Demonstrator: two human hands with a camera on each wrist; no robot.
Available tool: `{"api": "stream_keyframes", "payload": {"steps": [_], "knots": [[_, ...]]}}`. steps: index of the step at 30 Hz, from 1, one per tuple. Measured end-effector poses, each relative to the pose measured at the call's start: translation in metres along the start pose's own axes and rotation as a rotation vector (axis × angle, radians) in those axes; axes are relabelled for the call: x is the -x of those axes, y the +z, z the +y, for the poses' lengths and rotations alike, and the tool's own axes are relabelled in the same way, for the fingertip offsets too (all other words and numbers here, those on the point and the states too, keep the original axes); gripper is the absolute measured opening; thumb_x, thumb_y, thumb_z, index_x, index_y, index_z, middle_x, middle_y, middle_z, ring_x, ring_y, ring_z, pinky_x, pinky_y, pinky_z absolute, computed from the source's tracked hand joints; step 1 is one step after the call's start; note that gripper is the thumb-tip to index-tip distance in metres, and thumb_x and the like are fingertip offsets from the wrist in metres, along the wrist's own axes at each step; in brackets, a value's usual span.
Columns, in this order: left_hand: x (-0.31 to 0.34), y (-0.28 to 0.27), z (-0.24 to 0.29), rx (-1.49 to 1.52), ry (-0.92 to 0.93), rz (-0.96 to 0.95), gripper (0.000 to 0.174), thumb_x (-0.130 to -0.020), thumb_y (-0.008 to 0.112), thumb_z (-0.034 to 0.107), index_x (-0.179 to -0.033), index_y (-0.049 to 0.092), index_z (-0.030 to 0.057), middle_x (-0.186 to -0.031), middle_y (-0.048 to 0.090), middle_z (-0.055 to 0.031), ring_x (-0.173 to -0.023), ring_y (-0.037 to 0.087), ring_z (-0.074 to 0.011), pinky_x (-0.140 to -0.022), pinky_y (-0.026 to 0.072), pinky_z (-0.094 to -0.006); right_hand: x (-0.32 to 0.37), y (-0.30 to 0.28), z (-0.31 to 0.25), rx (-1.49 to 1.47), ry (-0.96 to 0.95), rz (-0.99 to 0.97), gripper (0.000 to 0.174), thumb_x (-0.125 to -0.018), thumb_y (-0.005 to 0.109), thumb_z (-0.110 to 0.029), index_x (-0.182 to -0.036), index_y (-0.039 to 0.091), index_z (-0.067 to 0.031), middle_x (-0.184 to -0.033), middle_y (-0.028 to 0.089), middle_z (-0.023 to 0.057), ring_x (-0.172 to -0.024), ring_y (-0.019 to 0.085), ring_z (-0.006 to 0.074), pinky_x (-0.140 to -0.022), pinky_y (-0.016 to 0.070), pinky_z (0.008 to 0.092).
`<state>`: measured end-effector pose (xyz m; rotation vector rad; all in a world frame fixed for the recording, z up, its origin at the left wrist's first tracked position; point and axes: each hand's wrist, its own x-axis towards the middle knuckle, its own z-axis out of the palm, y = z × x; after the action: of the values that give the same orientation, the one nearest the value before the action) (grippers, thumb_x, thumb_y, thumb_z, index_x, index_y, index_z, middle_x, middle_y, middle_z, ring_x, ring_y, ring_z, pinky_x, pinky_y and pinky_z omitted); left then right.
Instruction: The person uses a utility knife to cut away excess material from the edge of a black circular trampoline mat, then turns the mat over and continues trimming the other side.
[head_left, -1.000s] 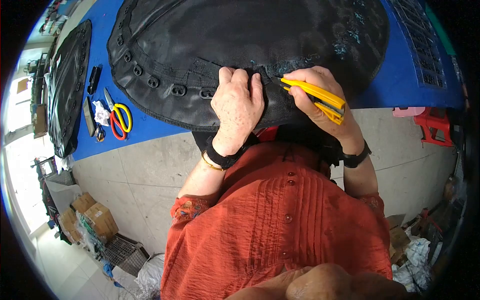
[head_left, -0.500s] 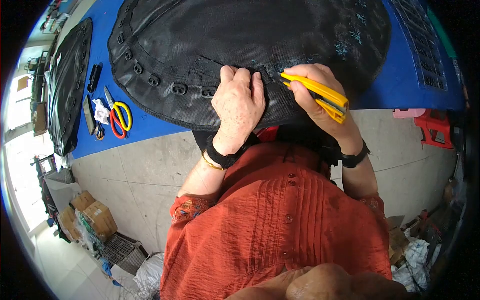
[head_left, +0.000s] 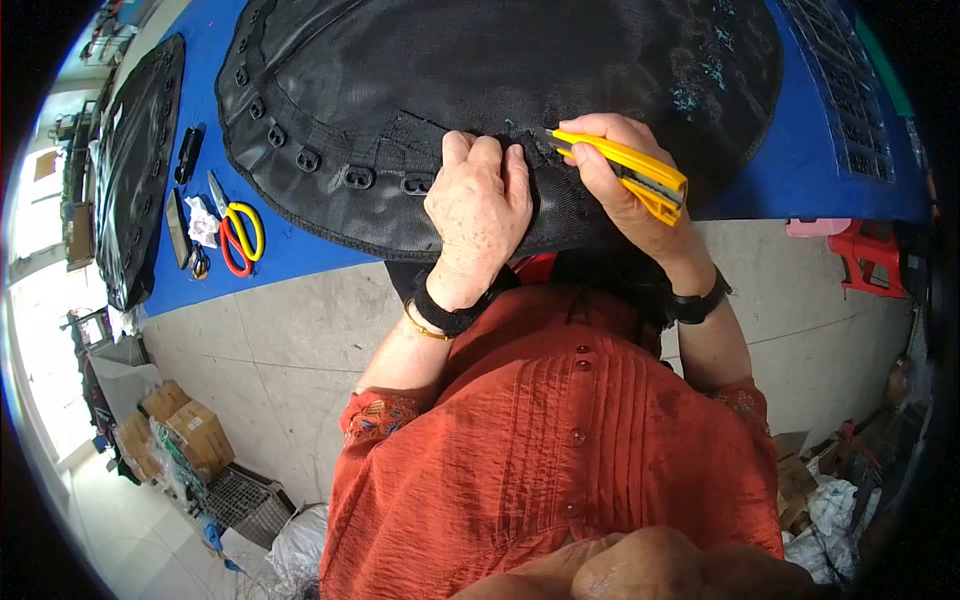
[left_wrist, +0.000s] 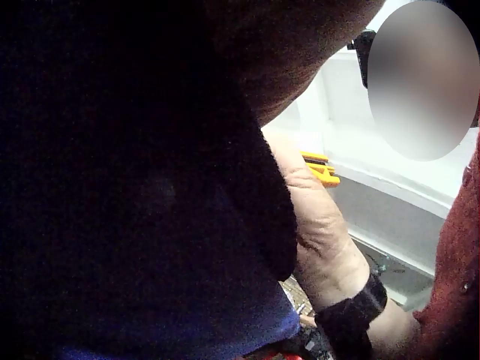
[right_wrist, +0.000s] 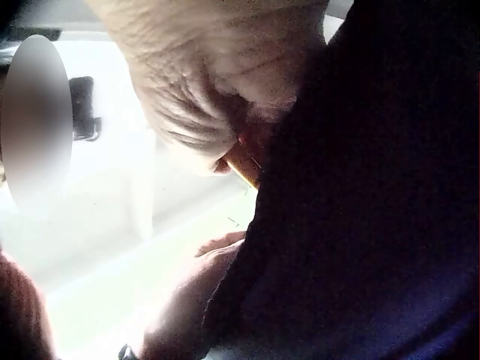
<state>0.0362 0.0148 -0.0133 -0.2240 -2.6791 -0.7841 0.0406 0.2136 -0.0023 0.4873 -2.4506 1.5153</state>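
Note:
A large black mesh piece [head_left: 450,70] with black plastic clips along its border lies on the blue table. The left hand [head_left: 477,205] grips the near part of the mesh, fingers curled into a fold. Just right of it, the right hand [head_left: 635,180] holds a yellow cutter [head_left: 630,165], its tip against the mesh beside the left fingers. In the left wrist view the right hand [left_wrist: 319,225] and part of the yellow cutter [left_wrist: 322,171] show behind dark fabric. The right wrist view has the right hand [right_wrist: 217,75] close up, a sliver of cutter [right_wrist: 244,171] below it.
Scissors [head_left: 240,238] with red and yellow handles lie on the blue table [head_left: 290,262], left of the mesh, near a black tool [head_left: 188,156]. A second black piece [head_left: 140,170] is at the far left. At right are a black grid [head_left: 850,110] and a red stool [head_left: 873,258].
The right hand and the cutter have shifted slightly left, towards the left fingers, after a small move away from the earliest frame. The left hand has stayed about in place.

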Motion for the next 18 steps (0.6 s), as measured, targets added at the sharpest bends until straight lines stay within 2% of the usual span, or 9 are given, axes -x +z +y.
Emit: {"api": "stream_keyframes", "payload": {"steps": [9, 12, 18], "knots": [[0.001, 0.001, -0.001, 0.004, 0.003, 0.006, 0.021, -0.097, 0.074, 0.021, -0.087, 0.067, 0.0031, -0.102, 0.066, -0.0182, -0.077, 0.070, -0.0395, -0.066, 0.0577, -0.0484, 0.000, 0.000, -0.003, 0.021, -0.022, 0.009, 0.017, -0.102, 0.069, -0.020, -0.117, 0.069, -0.0106, -0.110, 0.075, 0.0074, -0.098, 0.072, 0.0284, -0.094, 0.0507, 0.0396], [0.001, 0.002, -0.001, 0.009, 0.007, 0.014, 0.021, -0.097, 0.073, 0.021, -0.087, 0.068, 0.0033, -0.102, 0.066, -0.0182, -0.078, 0.070, -0.0397, -0.066, 0.0576, -0.0486, 0.000, -0.009, -0.004, 0.128, -0.092, -0.033, 0.018, -0.103, 0.068, -0.024, -0.116, 0.069, -0.0109, -0.109, 0.075, 0.0078, -0.096, 0.072, 0.0285, -0.095, 0.0506, 0.0398], [0.000, 0.001, -0.001, 0.008, -0.005, 0.000, 0.021, -0.097, 0.073, 0.021, -0.087, 0.068, 0.0032, -0.102, 0.066, -0.0180, -0.077, 0.070, -0.0399, -0.066, 0.0575, -0.0494, 0.006, -0.018, -0.009, 0.162, -0.096, -0.071, 0.021, -0.104, 0.067, -0.028, -0.116, 0.068, -0.0107, -0.106, 0.076, 0.0079, -0.096, 0.072, 0.0291, -0.096, 0.0503, 0.0405]]}}
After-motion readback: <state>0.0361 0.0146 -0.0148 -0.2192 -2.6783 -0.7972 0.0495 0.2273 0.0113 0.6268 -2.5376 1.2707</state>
